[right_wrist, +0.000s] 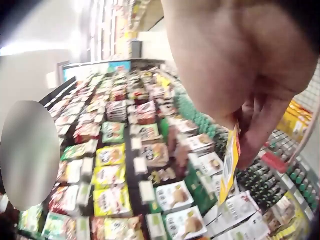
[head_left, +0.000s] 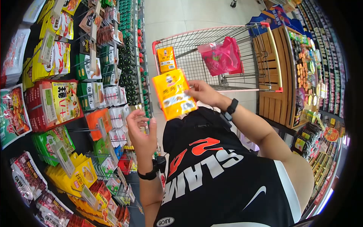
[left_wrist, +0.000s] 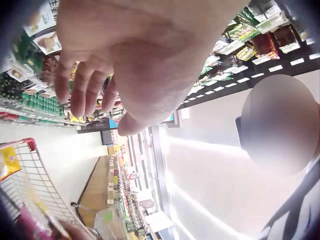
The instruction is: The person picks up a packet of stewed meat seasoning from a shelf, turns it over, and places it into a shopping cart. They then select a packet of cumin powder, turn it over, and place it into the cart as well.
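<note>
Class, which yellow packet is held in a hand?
The nearer yellow packet, pinched by the right hand; the other yellow packet rests inside the shopping cart.

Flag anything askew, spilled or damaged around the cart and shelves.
Nothing stands out. The right hand pinches a yellow packet that looks intact; a second packet and a pink bag sit in the cart; no spill on the floor.

Supermarket aisle. On one side, peg hooks packed with hanging snack packets (head_left: 64, 100), a price tag on each hook, and rows of green bottles (head_left: 128, 56) further down. Wire shopping cart (head_left: 196, 68) with red trim on a tiled floor (head_left: 177, 15). Wooden display stand (head_left: 270, 75) and stocked shelves (head_left: 329, 75) opposite.
</note>
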Demonstrator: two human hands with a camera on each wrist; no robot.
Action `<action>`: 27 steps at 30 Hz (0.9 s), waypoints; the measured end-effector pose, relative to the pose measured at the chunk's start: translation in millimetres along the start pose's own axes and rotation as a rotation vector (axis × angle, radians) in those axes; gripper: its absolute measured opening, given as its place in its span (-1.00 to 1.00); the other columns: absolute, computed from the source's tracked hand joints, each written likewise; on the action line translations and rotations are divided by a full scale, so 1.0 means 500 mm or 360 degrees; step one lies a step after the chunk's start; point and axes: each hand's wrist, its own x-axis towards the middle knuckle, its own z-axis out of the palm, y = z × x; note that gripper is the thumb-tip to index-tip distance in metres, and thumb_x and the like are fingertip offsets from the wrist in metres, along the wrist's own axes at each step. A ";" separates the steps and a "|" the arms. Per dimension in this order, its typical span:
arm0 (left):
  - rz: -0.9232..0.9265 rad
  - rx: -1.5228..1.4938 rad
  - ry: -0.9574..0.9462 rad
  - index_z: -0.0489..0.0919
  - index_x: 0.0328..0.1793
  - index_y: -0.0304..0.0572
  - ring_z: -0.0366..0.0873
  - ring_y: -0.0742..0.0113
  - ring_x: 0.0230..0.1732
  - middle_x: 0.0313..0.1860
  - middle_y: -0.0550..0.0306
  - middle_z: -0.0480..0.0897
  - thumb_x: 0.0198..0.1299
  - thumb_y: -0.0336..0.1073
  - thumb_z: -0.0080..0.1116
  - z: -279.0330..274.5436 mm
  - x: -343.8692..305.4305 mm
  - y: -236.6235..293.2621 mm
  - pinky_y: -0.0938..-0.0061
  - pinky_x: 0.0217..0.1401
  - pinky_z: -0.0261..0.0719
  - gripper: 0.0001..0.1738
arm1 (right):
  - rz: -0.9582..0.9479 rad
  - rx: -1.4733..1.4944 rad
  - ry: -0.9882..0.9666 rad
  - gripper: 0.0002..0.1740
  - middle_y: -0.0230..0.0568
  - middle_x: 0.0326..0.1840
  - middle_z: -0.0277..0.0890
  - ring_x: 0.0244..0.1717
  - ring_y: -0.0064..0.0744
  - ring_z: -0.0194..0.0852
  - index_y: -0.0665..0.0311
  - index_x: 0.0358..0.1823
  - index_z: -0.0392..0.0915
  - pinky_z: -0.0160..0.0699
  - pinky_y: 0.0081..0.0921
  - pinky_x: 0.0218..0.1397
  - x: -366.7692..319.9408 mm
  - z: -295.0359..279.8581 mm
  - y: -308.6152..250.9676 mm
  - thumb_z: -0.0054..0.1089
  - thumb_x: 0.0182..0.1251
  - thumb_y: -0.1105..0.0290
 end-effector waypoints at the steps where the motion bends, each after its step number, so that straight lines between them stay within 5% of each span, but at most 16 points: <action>1: 0.0039 0.0007 -0.0020 0.43 0.20 -0.27 0.61 0.33 -0.17 -0.04 0.04 0.61 0.19 -0.39 0.33 -0.007 0.012 -0.006 0.44 -0.08 0.56 -0.52 | 0.0175 0.0110 0.0128 -0.67 -0.09 -0.08 0.70 -0.18 -0.46 0.73 0.48 0.19 0.49 0.72 -0.57 -0.15 0.020 -0.024 0.028 0.10 0.50 0.45; 4: 0.0070 -0.0261 -0.0184 0.55 0.00 -0.30 0.60 0.33 -0.19 -0.15 0.05 0.63 0.19 -0.44 0.29 -0.025 0.043 0.002 0.43 -0.08 0.54 -0.73 | 0.0589 0.0647 0.0371 -0.65 0.04 0.13 0.61 0.04 -0.29 0.72 0.56 0.22 0.41 0.78 -0.44 0.07 0.096 -0.113 0.149 0.04 0.53 0.47; 6: 0.0238 -0.0330 -0.0296 0.61 -0.15 -0.30 0.58 0.27 -0.21 -0.23 0.03 0.63 0.21 -0.47 0.22 -0.036 0.060 0.029 0.42 -0.11 0.53 -0.89 | 0.0794 0.0696 0.0294 -0.67 0.01 0.03 0.65 -0.08 -0.37 0.74 0.54 0.19 0.42 0.79 -0.55 -0.08 0.183 -0.212 0.295 0.06 0.53 0.47; 9: 0.0548 -0.0503 -0.0545 0.66 -0.15 -0.27 0.57 0.20 -0.26 -0.28 0.02 0.62 0.19 -0.50 0.18 -0.067 0.072 0.105 0.43 -0.18 0.51 -0.87 | 0.0935 0.0403 0.0333 -0.70 -0.06 -0.08 0.67 -0.22 -0.47 0.71 0.51 0.16 0.45 0.77 -0.63 -0.21 0.288 -0.283 0.438 0.08 0.53 0.45; 13: 0.0503 -0.0661 -0.0328 0.71 -0.21 -0.11 0.51 0.22 -0.44 -0.34 0.14 0.60 0.07 -0.42 0.35 -0.051 0.039 0.191 0.36 -0.40 0.42 -0.86 | 0.0851 0.0081 0.0347 -0.72 -0.20 -0.12 0.69 -0.29 -0.52 0.69 0.36 0.15 0.50 0.76 -0.54 -0.34 0.359 -0.221 0.408 0.13 0.49 0.42; 15: 0.0258 -0.0506 -0.0482 0.71 -0.33 0.00 0.50 0.28 -0.47 -0.39 0.26 0.58 -0.13 -0.41 0.41 -0.051 0.056 0.256 0.44 -0.39 0.45 -0.82 | 0.0841 -0.0176 0.0317 -0.66 -0.14 -0.12 0.71 -0.31 -0.38 0.75 0.35 0.19 0.51 0.80 -0.42 -0.33 0.422 -0.226 0.462 0.15 0.45 0.42; 17: 0.0222 -0.0284 -0.0597 0.66 -0.30 -0.10 0.50 0.21 -0.46 -0.40 0.21 0.57 -0.03 -0.27 0.41 -0.043 0.065 0.312 0.40 -0.38 0.46 -0.81 | 0.0829 -0.0116 0.0381 -0.65 -0.05 -0.08 0.71 -0.27 -0.30 0.78 0.39 0.18 0.52 0.80 -0.40 -0.36 0.465 -0.222 0.501 0.16 0.41 0.44; 20: 0.0760 -0.0499 -0.0384 0.63 -0.15 -0.10 0.41 0.21 -0.47 -0.45 0.20 0.46 -0.05 0.03 0.52 0.041 0.093 0.314 0.31 -0.44 0.41 -0.52 | 0.0666 -0.0506 0.0397 -0.67 -0.03 -0.29 0.73 -0.45 -0.27 0.74 0.38 0.07 0.60 0.73 -0.36 -0.45 0.498 -0.204 0.499 0.16 0.30 0.45; 23: 0.0481 -0.0247 -0.0430 0.68 -0.33 0.05 0.49 0.27 -0.45 -0.48 0.30 0.50 -0.26 -0.20 0.39 0.086 0.096 0.316 0.56 -0.46 0.46 -0.73 | 0.0720 -0.0684 0.0334 -0.65 -0.01 -0.27 0.74 -0.47 -0.26 0.74 0.33 0.06 0.62 0.72 -0.35 -0.42 0.550 -0.212 0.549 0.18 0.27 0.39; 27: 0.0286 -0.0036 -0.0578 0.70 -0.38 0.14 0.56 0.32 -0.39 -0.47 0.37 0.51 -0.35 -0.35 0.27 0.107 0.119 0.333 0.72 -0.48 0.47 -0.73 | 0.0721 -0.0701 0.0248 -0.64 -0.03 -0.19 0.75 -0.30 -0.20 0.76 0.29 0.04 0.66 0.73 -0.37 -0.22 0.550 -0.226 0.579 0.26 0.22 0.35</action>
